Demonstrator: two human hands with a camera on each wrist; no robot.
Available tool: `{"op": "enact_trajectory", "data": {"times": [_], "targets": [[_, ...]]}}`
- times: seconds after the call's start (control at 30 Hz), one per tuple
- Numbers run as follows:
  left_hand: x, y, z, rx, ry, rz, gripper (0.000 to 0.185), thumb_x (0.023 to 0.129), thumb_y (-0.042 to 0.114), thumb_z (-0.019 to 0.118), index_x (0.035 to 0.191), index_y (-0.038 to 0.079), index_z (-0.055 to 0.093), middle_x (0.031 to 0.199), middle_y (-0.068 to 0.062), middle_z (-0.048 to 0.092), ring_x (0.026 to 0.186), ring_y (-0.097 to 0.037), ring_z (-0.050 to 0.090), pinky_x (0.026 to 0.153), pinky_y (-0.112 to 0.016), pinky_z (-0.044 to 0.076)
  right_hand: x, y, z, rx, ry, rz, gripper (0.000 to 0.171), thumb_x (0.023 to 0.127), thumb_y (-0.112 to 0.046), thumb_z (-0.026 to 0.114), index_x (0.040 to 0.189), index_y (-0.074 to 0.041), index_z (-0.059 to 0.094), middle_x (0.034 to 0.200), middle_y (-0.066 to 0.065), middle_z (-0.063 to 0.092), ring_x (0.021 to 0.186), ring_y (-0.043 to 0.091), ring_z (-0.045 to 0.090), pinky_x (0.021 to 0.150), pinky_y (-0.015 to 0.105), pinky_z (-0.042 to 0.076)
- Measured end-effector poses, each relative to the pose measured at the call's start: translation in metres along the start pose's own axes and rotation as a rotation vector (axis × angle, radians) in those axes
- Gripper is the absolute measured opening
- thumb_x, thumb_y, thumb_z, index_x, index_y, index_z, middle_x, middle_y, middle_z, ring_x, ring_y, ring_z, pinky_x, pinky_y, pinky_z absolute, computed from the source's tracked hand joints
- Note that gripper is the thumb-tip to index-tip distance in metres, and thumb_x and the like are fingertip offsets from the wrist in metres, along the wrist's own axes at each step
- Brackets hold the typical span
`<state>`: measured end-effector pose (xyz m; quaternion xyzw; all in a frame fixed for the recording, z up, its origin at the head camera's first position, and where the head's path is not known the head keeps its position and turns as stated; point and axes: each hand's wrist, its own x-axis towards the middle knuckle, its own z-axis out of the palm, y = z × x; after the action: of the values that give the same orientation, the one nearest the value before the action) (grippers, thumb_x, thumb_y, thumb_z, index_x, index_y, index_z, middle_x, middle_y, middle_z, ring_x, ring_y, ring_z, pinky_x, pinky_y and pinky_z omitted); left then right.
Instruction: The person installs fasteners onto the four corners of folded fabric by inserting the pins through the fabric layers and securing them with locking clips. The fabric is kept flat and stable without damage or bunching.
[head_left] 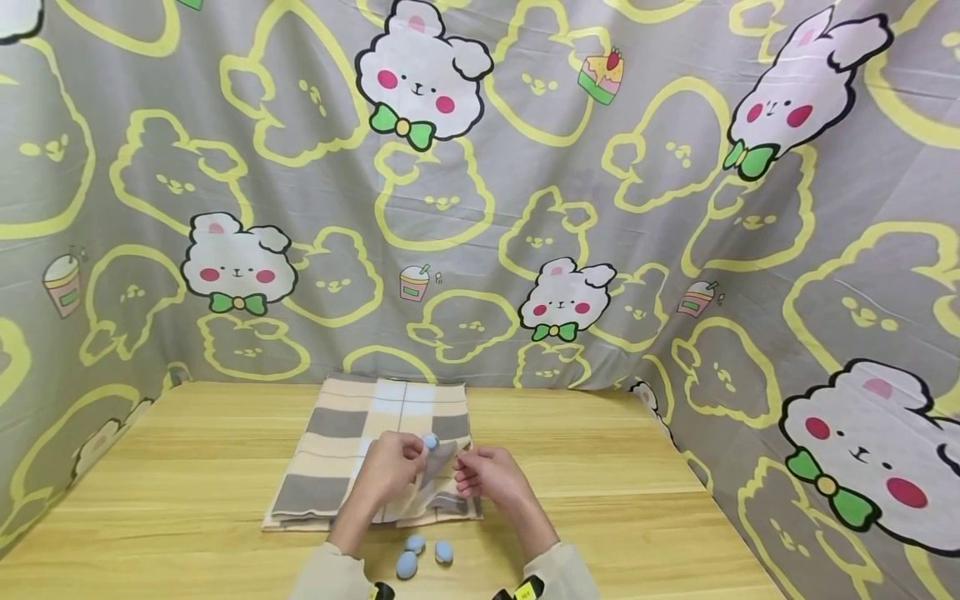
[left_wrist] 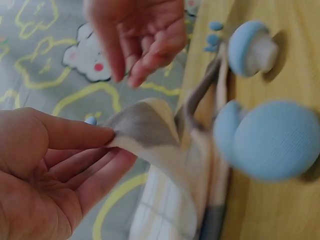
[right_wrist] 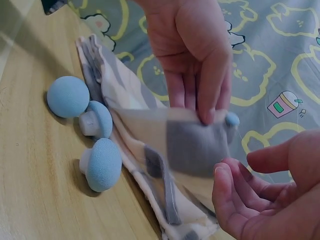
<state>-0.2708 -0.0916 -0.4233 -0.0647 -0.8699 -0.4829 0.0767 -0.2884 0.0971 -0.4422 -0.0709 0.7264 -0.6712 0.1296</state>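
A folded plaid cloth (head_left: pixel 330 454) in beige, grey and white lies on the table. My left hand (head_left: pixel 392 467) pinches its near edge between thumb and fingers and lifts it, as the left wrist view shows. By those fingertips a light-blue round-capped clip (right_wrist: pixel 232 119) sits at the cloth; how it is fixed there is hidden. My right hand (head_left: pixel 491 477) hovers beside the raised edge, fingers loosely bent, thumb apart, seemingly holding nothing. Between my forearms lie three blue mushroom-shaped clips: one clip (head_left: pixel 407 565) nearest me, another clip (head_left: pixel 415 543) touching it, and a third clip (head_left: pixel 444 552) to the right.
The wooden table (head_left: pixel 615 467) stretches out on both sides of the cloth. A grey curtain (head_left: pixel 450 275) with rabbit prints hangs behind it and along both sides. Small blue shapes (left_wrist: pixel 213 39) show beyond the cloth's edge in the left wrist view, too blurred to identify.
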Motion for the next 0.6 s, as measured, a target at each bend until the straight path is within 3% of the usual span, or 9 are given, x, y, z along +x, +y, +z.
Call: {"op": "enact_trajectory", "data": {"times": [0.27,0.6], "targets": [[0.005,-0.019,-0.029,-0.076,0.089,-0.077,0.014,0.085,-0.008,0.065,0.097,-0.007,0.072,0.084,-0.015,0.075,0.068,-0.021,0.071,0.063,-0.033,0.059,-0.001,0.000,-0.001,0.012,0.011,0.000,0.023,0.102,-0.010,0.052,0.098,0.009,0.064,0.078,0.002,0.061,0.066,0.009,0.060,0.063,0.022,0.055],[0.004,-0.044,-0.049,-0.114,0.109,-0.188,0.012,0.087,-0.004,0.068,0.097,-0.011,0.067,0.086,-0.019,0.075,0.067,-0.024,0.073,0.065,-0.036,0.060,-0.001,0.001,-0.002,-0.010,0.013,-0.003,0.023,0.101,-0.010,0.053,0.099,0.010,0.064,0.077,0.001,0.061,0.066,0.009,0.060,0.063,0.021,0.055]]}}
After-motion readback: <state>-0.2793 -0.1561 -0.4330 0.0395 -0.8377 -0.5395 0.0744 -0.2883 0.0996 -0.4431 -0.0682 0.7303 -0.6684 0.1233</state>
